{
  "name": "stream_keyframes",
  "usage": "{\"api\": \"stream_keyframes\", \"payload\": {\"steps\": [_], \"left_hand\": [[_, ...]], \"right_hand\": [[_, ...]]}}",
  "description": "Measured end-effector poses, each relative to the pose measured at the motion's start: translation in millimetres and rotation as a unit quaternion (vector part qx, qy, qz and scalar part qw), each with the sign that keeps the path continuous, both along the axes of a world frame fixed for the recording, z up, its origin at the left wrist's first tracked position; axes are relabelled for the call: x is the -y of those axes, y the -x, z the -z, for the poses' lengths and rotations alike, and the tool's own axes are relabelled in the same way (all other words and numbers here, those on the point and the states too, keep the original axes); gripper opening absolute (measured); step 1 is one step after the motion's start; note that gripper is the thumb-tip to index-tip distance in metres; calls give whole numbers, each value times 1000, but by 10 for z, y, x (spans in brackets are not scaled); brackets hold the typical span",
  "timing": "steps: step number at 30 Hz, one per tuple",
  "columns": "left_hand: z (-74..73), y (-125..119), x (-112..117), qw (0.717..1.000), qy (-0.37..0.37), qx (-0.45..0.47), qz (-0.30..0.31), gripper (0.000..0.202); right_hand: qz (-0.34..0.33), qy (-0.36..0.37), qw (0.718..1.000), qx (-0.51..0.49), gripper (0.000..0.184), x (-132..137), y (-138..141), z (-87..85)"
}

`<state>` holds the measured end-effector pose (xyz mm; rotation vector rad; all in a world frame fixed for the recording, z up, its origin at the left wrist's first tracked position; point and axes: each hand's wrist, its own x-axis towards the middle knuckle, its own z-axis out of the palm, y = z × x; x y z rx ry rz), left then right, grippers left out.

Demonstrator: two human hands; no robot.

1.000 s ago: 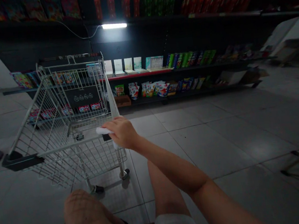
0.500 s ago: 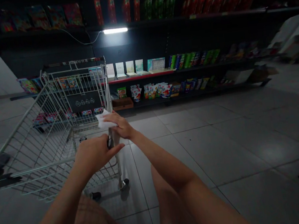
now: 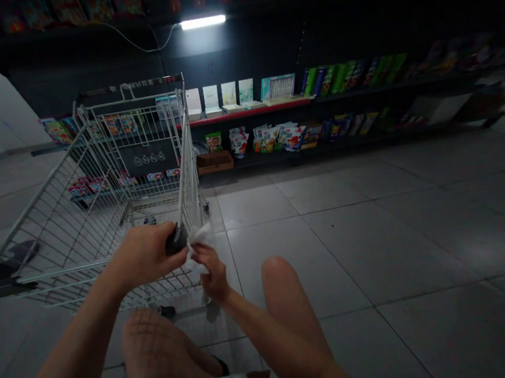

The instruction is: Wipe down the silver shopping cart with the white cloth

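One grip, the left hand (image 3: 145, 255), clamps the black corner (image 3: 175, 240) of a cart (image 3: 147, 159) before shelves (image 3: 247, 112), seemingly to steady it; the right hand (image 3: 214, 274) pinches a white cloth (image 3: 200, 236) just beside that corner, bunched perhaps for a firmer hold

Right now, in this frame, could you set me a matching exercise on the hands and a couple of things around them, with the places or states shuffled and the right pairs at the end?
Things
1. Left hand
2. Right hand
3. Light tube
4. Brown box

Places and states
A. Below the red-edged shelf
B. Holding the white cloth
C. Lit, glowing white
D. On a black corner piece of the cart

Pairs: 1-D, 2-B, 3-C, 4-A
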<state>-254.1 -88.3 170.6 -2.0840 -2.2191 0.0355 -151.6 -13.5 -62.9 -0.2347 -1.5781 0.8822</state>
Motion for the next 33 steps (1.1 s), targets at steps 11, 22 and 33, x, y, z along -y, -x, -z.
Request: {"api": "stream_keyframes", "payload": {"steps": [11, 22, 33], "left_hand": [[-78, 5, 7, 996, 7, 82, -23, 45], [-74, 18, 30, 997, 8, 60, -39, 43], [-59, 78, 4, 998, -3, 41, -41, 43]], "right_hand": [[-29, 32, 999, -2, 44, -167, 261, -163], [-9, 126, 991, 44, 55, 453, 164, 769], [-27, 330, 942, 56, 59, -488, 451, 634]]}}
